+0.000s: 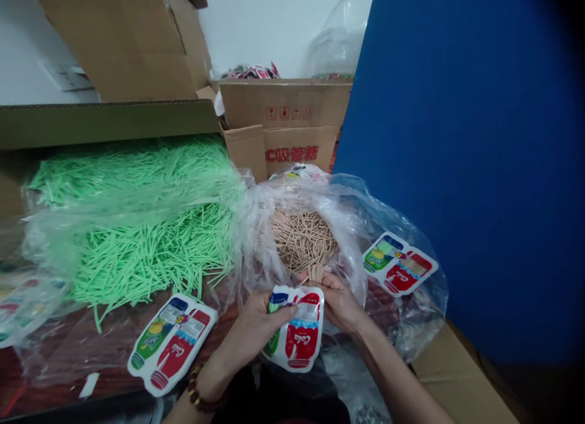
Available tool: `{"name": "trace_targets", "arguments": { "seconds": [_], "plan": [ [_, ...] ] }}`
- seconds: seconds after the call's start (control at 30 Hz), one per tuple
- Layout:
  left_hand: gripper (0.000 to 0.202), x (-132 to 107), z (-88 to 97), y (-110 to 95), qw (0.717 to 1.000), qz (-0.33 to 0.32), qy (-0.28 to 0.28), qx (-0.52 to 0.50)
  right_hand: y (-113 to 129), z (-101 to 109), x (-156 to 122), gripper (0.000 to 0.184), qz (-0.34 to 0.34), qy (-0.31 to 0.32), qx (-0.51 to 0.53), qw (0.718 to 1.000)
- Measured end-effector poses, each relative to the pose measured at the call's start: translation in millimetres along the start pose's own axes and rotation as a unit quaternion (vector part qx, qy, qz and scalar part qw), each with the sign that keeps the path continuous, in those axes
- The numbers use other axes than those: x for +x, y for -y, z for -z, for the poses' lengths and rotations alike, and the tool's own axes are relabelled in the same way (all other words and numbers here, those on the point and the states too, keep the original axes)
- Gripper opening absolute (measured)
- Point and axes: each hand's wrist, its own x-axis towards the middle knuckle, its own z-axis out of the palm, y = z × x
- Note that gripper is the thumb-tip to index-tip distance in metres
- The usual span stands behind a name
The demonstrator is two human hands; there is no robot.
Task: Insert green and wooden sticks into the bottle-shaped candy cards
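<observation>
While the pouch (299, 339) is gripped near its top by the left hand (256, 326), its mouth is best kept spread so that the sticks (315, 273) pinched in the right hand (340, 302) enter straight. Both wrists are angled inward, fingers curled. Just beyond them the stick bag (301, 235) is seen.

The pouch (297, 332) sits nearest you, between your left hand (253, 329) and right hand (338, 302), just in front of the open bag of sticks (301, 238). Left of that bag, the heap of straws (137, 229) lies in its carton (105, 122). A second pouch (171, 342) lies on the worktop (105, 375) to your left, and a third pouch (400, 262) on the plastic to your right. Stacked boxes (286, 128) stand behind, and an upright panel (457, 168) on the right.
</observation>
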Motion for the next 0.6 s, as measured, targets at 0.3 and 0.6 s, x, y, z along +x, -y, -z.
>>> {"name": "trace_targets", "arguments": {
  "seconds": [0.3,0.6],
  "plan": [
    [0.02,-4.6,-19.2,12.3,0.993,0.006,0.008,-0.121,5.7,6.8,4.1,0.022,0.158,-0.098,-0.102,0.977],
    [0.023,-23.5,6.0,27.4,0.993,0.027,-0.053,-0.106,-39.5,64.9,7.0,0.021,0.152,-0.136,-0.349,0.915]
  ]
}}
